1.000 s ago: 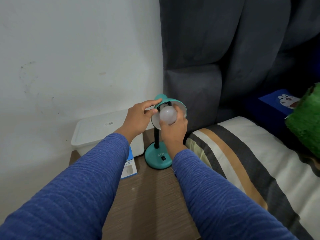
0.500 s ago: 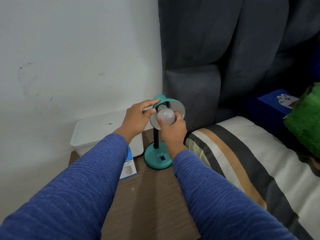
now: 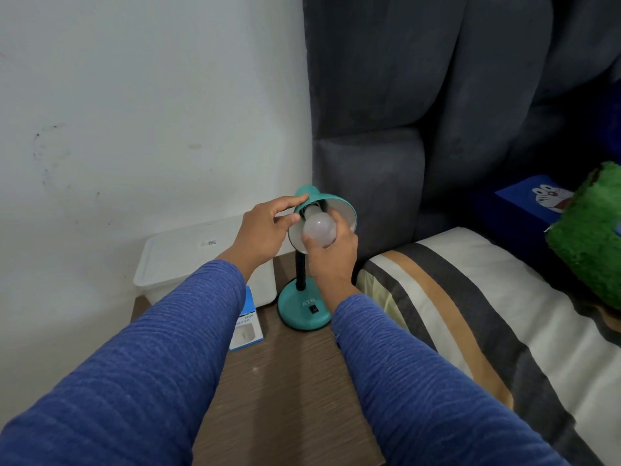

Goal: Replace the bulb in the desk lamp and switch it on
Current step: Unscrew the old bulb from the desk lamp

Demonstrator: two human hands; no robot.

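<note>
Both hands meet at the lamp head, just left of the frame's centre. The left hand (image 3: 260,232) pinches the teal shade (image 3: 339,205) at its top and near rim, thumb and fingers closed on it, most likely to keep the head from swinging on its bendy neck while the other hand works. The right hand (image 3: 331,255) cups the white bulb (image 3: 319,228) from below, fingers wrapped round the globe; the bulb's neck sits at the socket inside the shade, though whether it is threaded in or coming out cannot be told. The lamp's round base (image 3: 304,309) stands on the wooden bedside table (image 3: 285,381), its black switch (image 3: 313,309) facing the camera and untouched. One lamp, one bulb in view. One blue-and-white carton (image 3: 247,326), probably a bulb box, leans against one white lidded tub (image 3: 188,253) at centre left.
</note>
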